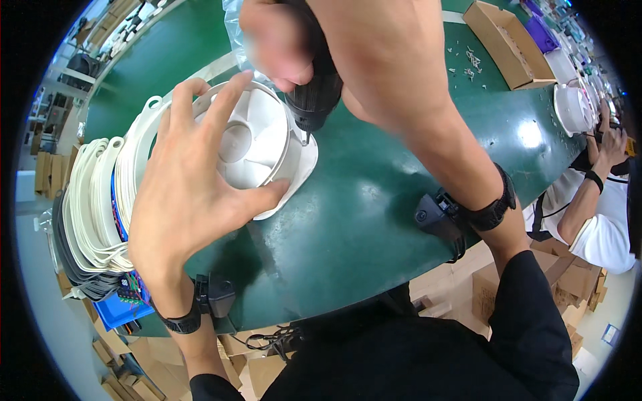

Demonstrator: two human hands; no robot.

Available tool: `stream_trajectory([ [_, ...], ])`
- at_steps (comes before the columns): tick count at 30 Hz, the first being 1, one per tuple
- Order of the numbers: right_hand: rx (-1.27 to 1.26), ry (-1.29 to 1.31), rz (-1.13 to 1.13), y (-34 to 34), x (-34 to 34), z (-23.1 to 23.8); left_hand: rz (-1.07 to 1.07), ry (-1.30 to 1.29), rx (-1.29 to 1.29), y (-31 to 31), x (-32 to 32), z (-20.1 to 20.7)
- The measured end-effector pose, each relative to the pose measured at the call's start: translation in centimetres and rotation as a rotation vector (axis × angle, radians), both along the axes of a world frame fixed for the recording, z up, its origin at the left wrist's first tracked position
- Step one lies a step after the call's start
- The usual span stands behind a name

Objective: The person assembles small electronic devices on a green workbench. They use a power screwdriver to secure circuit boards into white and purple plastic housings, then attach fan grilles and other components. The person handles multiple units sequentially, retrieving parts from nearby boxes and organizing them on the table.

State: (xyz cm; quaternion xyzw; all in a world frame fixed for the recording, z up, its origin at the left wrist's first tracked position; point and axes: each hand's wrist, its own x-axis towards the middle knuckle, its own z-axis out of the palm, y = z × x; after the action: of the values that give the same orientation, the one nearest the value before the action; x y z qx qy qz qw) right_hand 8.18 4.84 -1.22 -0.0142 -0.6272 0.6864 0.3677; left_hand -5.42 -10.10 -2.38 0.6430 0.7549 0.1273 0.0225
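Two hands on white fan housing (257, 150), green table (374, 200).
Left hand (184, 194) splayed wide over housing, at 9 o'clock; right hand (294, 40) clenches black electric screwdriver (313, 100), bit at rim, 2 o'clock.

The setting is a factory assembly line. A long green bench (374, 200) runs the length of the room. White plastic fan housings (93, 200) stand stacked at its left end, beside a blue crate (117, 311). Loose screws (468, 61) and an open cardboard box (505, 43) lie further along. A second worker (602, 200) sits at the same bench, with cartons (575, 281) stacked below.
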Motion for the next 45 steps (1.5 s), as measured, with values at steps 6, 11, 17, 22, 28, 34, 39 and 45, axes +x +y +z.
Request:
stream_trajectory([
  [6,0.006,0.006,-0.011,-0.1,-0.2,-0.4,-0.015,-0.117,-0.022,0.2,0.1,0.2],
  [11,0.016,0.010,-0.005,-0.1,-0.3,-0.5,-0.024,-0.126,-0.001,0.2,-0.1,-0.1],
  [17,0.036,0.021,0.059,-0.4,-0.7,-0.2,-0.048,-0.115,-0.005,0.0,-0.4,-0.3],
  [22,0.064,0.041,0.107,-0.3,-1.3,0.3,0.052,-0.176,-0.182,0.3,-0.2,0.8],
  [28,0.057,0.056,0.057,0.1,-1.9,-0.3,-0.061,-0.100,-0.002,0.2,-0.7,-0.3],
  [34,0.054,0.056,0.039,0.3,-1.9,-0.3,-0.038,-0.128,0.003,0.2,-0.6,-0.3],
  [39,0.060,0.055,0.037,0.1,-1.8,-0.2,-0.023,-0.142,-0.023,0.4,-0.3,0.0],
  [45,0.063,0.055,0.035,0.1,-1.9,-0.4,-0.032,-0.144,-0.033,0.4,-0.5,-0.1],
])
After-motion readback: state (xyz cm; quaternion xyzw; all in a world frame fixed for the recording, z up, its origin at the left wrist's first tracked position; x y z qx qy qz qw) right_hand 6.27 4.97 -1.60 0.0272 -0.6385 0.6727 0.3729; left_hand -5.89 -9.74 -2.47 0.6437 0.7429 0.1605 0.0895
